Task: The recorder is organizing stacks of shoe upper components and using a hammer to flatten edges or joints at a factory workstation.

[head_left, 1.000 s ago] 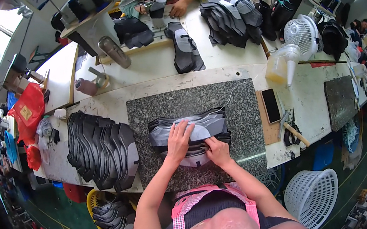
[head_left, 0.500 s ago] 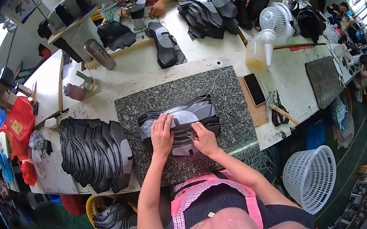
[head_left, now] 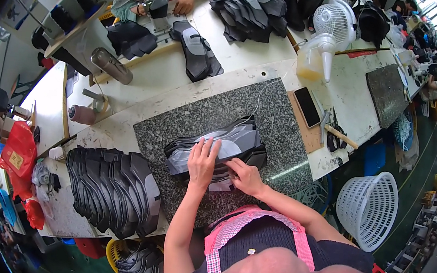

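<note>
A stack of grey and black cut shoe-upper pieces [head_left: 234, 140] lies on a speckled granite slab [head_left: 165, 124] in front of me. My left hand [head_left: 202, 163] rests on top of the stack with its fingers stretched out over a light grey piece. My right hand [head_left: 246, 177] is closed at the near edge of the stack, thumb and finger pinching the edge of a piece. The fingertips partly hide that edge. Left of the slab, a larger fanned row of similar pieces [head_left: 108, 188] lies on the table.
Past the slab's right side are a phone [head_left: 307, 107] and a hammer [head_left: 343, 136]. A plastic bottle [head_left: 314, 58] and fan [head_left: 333, 22] stand farther back. A white basket [head_left: 366, 209] sits on the floor at right. Across the table, a co-worker's hand [head_left: 186, 2] is beside a sewing machine.
My left hand has shifted slightly right and lies farther over the top piece. The right hand's fingers have drawn in at the near edge, and fewer lower layers show between my hands.
</note>
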Available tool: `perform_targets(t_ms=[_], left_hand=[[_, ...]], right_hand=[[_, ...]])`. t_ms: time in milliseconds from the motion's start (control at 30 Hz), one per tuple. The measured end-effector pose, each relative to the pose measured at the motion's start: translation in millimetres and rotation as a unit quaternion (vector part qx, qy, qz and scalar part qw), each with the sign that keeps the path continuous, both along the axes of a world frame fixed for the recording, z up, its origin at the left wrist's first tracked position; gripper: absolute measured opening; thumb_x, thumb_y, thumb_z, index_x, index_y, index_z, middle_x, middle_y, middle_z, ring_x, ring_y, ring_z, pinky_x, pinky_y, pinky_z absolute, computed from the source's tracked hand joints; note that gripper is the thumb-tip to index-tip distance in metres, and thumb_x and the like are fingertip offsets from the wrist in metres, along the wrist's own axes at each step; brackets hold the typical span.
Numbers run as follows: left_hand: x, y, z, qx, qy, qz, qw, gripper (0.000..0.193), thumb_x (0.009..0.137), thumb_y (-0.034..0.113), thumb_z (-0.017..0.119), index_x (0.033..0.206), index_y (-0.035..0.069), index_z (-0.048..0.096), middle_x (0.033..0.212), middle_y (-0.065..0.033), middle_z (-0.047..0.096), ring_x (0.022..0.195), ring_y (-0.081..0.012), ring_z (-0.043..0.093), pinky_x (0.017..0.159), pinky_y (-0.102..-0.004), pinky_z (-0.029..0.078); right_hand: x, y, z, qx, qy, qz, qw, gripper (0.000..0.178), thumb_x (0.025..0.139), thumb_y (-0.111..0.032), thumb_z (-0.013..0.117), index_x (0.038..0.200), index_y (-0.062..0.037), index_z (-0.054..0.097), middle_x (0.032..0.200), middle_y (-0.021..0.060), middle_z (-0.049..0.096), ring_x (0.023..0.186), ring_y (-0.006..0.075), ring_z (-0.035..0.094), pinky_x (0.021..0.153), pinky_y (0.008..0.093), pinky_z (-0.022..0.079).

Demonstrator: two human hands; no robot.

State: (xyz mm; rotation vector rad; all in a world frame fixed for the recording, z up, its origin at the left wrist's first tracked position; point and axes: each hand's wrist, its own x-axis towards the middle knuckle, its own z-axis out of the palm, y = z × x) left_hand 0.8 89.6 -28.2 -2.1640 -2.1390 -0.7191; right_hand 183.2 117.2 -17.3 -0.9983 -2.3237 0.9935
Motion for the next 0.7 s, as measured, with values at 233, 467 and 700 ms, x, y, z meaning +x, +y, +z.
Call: perform_targets(t_ms=[233, 467, 700], left_hand=[[-2.8, -1.7, 1.3, -0.023, -0.042, -0.007, 0.999, 0.041, 0.087, 0.011, 0.055, 0.128, 0.012, 0.06, 0.13, -0.0108, 0.06, 0.122, -0.0336, 0.056, 0.102, -0.0464, 0.044], [0.5, 5.5, 10.4, -0.009, -0.083, 0.012, 0.996, 0.05, 0.077, -0.007, 0.055, 0.124, 0.01, 0.062, 0.127, -0.0128, 0.061, 0.122, -0.0349, 0.056, 0.104, -0.0491, 0.042], [-1.6, 5.2, 0.5, -0.046, -0.054, 0.017, 0.997, 0.04, 0.088, 0.009, 0.054, 0.127, 0.01, 0.061, 0.131, -0.0124, 0.059, 0.124, -0.0335, 0.055, 0.105, -0.0482, 0.041]], right_hand=[[-5.7, 0.7, -4.9, -0.017, -0.059, 0.005, 0.998, 0.045, 0.075, -0.009, 0.061, 0.119, -0.0077, 0.058, 0.104, 0.011, 0.062, 0.08, 0.0342, 0.066, 0.064, 0.0444, 0.053], [-5.3, 2.3, -5.5, -0.042, -0.083, 0.008, 0.996, 0.048, 0.076, -0.01, 0.061, 0.124, -0.0064, 0.057, 0.119, 0.0156, 0.061, 0.082, 0.0362, 0.066, 0.066, 0.0446, 0.054], [-4.0, 6.0, -10.2, -0.039, -0.099, 0.025, 0.994, 0.05, 0.077, -0.013, 0.063, 0.127, -0.0085, 0.057, 0.122, 0.014, 0.06, 0.081, 0.0344, 0.067, 0.063, 0.0444, 0.055]])
